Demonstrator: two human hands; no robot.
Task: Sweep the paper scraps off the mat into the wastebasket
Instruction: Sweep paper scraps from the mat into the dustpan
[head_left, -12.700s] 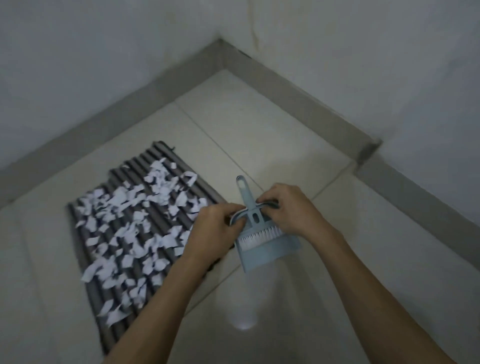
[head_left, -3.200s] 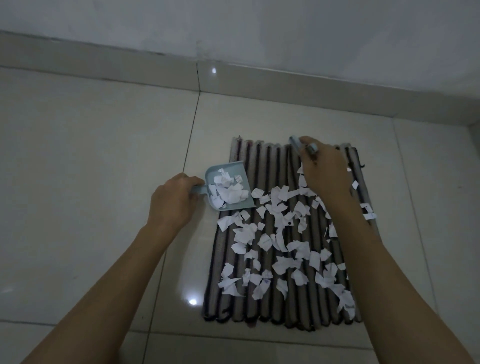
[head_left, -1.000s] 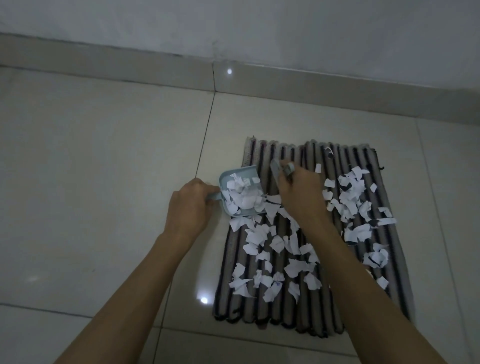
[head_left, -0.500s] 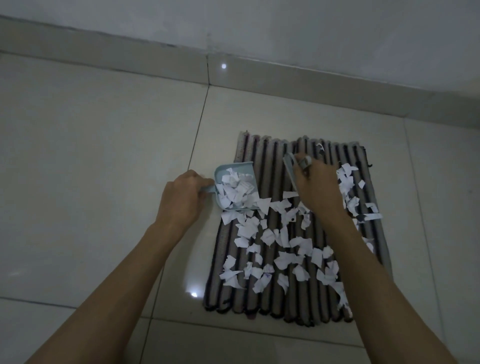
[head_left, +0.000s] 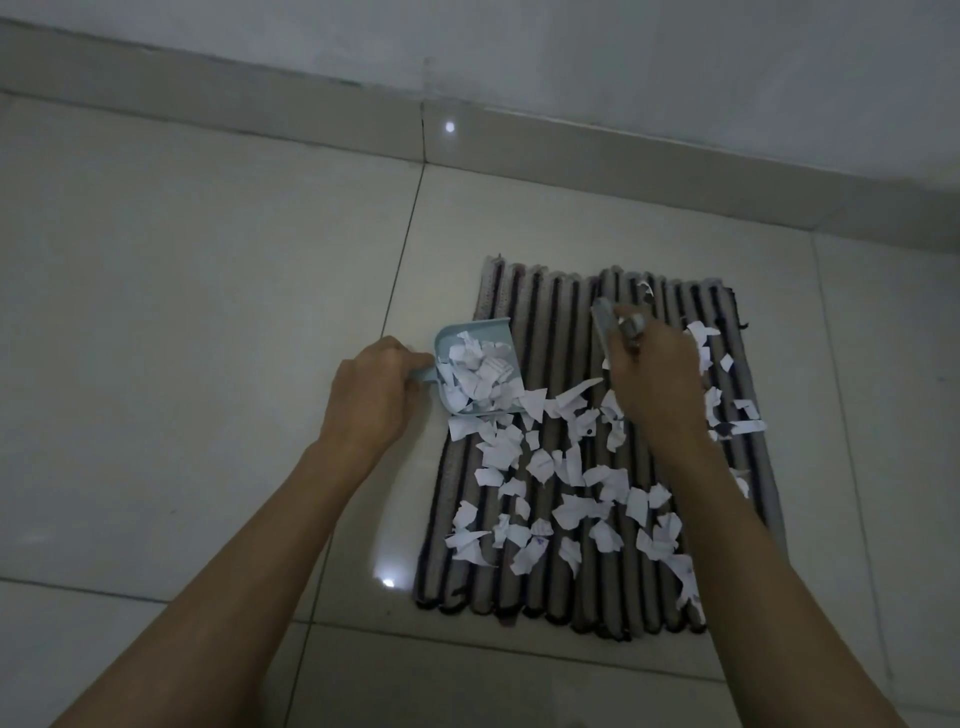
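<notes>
A striped ribbed mat (head_left: 550, 312) lies on the tiled floor, strewn with several white paper scraps (head_left: 566, 483). My left hand (head_left: 371, 400) grips the handle of a small light-blue dustpan (head_left: 457, 332) at the mat's left edge; the pan is heaped with scraps. My right hand (head_left: 657, 379) grips a small brush (head_left: 605, 325) over the upper middle of the mat; the bristles are hidden under the hand. No wastebasket is in view.
Pale glossy floor tiles (head_left: 208, 312) spread to the left and in front of the mat. A wall with a low skirting (head_left: 571, 150) runs behind the mat. A light reflection (head_left: 387, 582) shines on the tile by the mat's near left corner.
My right hand with the brush has drawn back to the right, away from the dustpan, leaving scraps heaped in and just before the pan. My left hand keeps the pan in place.
</notes>
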